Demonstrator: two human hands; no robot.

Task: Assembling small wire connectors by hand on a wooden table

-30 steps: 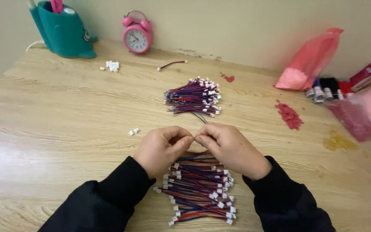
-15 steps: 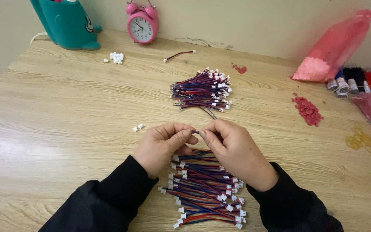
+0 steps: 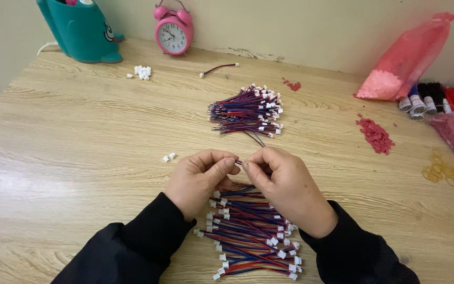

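Note:
My left hand [image 3: 198,179] and my right hand [image 3: 282,184] meet fingertip to fingertip above the wooden table [image 3: 69,137], both pinching one short red-and-blue wire lead [image 3: 238,162]. Most of that lead is hidden by my fingers. Under my wrists lies a loose pile of similar leads with white connectors [image 3: 250,234]. A second, tighter bundle of leads [image 3: 245,111] lies just beyond my hands. Two small white connectors [image 3: 168,156] rest left of my left hand.
At the back stand a teal holder [image 3: 80,31] and a pink alarm clock [image 3: 173,32], with a heap of white connectors [image 3: 141,72] and a single lead [image 3: 217,68] nearby. A pink bag [image 3: 408,58], thread spools [image 3: 426,100], red bits [image 3: 375,135] and yellow rubber bands [image 3: 440,171] sit at right.
The view has tilted down and moved closer to the table. My hands stay together on the lead over the near pile.

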